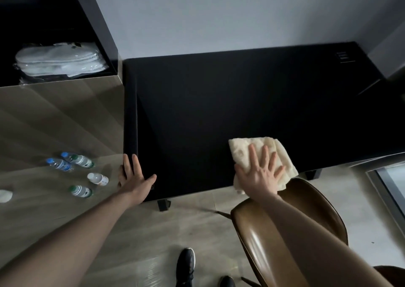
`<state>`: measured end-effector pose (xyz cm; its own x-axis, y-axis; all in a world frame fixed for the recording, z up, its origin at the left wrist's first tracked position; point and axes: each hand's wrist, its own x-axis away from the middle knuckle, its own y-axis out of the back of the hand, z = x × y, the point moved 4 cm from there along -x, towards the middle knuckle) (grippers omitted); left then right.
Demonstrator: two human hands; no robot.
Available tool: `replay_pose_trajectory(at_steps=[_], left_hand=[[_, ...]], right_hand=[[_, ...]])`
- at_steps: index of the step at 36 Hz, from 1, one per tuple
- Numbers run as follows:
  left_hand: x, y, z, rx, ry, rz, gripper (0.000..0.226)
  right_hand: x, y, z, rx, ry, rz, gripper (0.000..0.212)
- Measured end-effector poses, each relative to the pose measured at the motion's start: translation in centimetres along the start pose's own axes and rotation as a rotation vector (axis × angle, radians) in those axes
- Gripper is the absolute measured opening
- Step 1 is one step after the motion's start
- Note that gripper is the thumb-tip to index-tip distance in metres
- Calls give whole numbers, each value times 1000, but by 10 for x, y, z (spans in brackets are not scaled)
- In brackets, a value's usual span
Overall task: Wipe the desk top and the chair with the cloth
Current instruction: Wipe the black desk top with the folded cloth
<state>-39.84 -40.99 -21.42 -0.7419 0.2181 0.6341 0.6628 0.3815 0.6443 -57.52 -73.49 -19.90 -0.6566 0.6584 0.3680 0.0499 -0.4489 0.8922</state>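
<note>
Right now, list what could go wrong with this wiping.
1. The cloth hangs over the desk's near edge under the right hand; it might slip off onto the chair.
2. The bottles stand close beside the left hand; a sideways move could topple them.

Bare forearms, no sleeves; black shoes (186,267) with dark laces.

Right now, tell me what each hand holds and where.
Neither hand grips anything. The right hand presses flat on the cloth, covering its near half; the left hand rests on the desk corner.
</note>
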Motion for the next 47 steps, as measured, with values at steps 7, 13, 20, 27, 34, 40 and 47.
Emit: replay_pose_trajectory(at_steps=[7,13,20,27,34,40,47], left_hand=[[-4,-6,2,8,-11,-54,92],[-7,-8,1,-1,-8,-115,89],[0,-10,-2,-12,11,-184,86],[20,-15,-15,-192,43,-234,73],[82,-84,-41,-371,-89,-243,74],[108,-119,-30,-384,-278,-355,78],[126,-141,5,-515,-461,-317,83]], right_hand=[[-53,54,-79,33,-275,-99,79],[-74,64,-90,31,-339,-178,72],[-46,60,-92,19,-176,-227,59],[20,15,-100,-177,138,-151,58],[94,-8,-74,-531,250,-104,59],[136,-36,-57,-909,256,70,49],[177,-57,-42,-1175,112,88,16]])
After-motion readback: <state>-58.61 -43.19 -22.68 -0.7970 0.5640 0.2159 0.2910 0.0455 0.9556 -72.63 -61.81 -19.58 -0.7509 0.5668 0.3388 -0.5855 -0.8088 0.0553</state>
